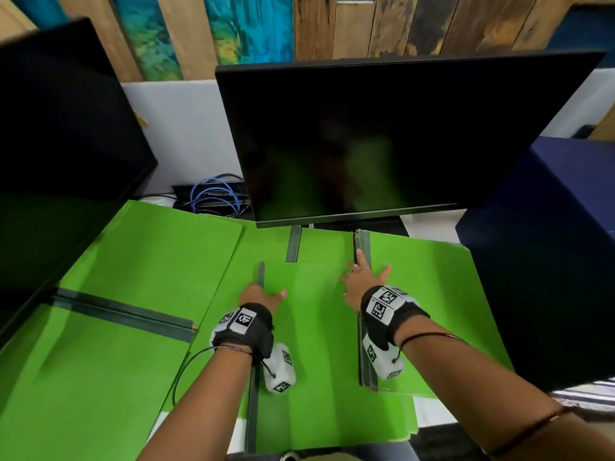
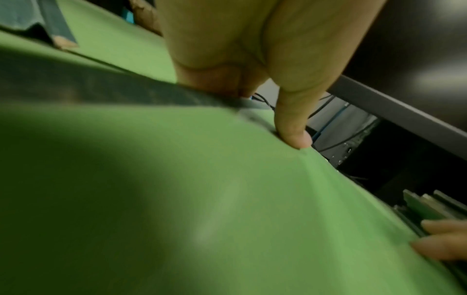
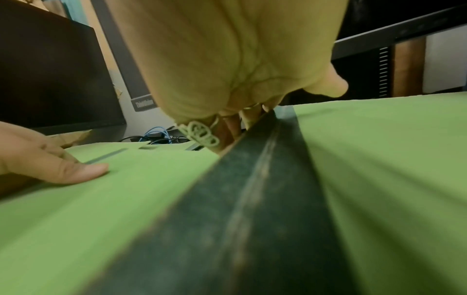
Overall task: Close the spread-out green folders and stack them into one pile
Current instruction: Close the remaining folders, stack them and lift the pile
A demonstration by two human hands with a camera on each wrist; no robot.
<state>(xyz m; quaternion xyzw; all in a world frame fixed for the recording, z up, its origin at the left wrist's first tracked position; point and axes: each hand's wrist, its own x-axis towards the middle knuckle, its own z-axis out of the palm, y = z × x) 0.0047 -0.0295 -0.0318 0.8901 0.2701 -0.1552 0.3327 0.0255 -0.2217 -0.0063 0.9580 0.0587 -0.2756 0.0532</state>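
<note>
While left hand point(image 1: 261, 296) clamps a green folder point(image 1: 312, 327) by its spine — right hand point(image 1: 364, 277) lies flat, splayed.

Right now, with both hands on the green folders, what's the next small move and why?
Probably slide the middle folder rightward onto the pile. The left hand grips its spine, the right hand rests with spread fingers at the pile's stacked spines, and the folder looks closed, lying just left of them.
</note>
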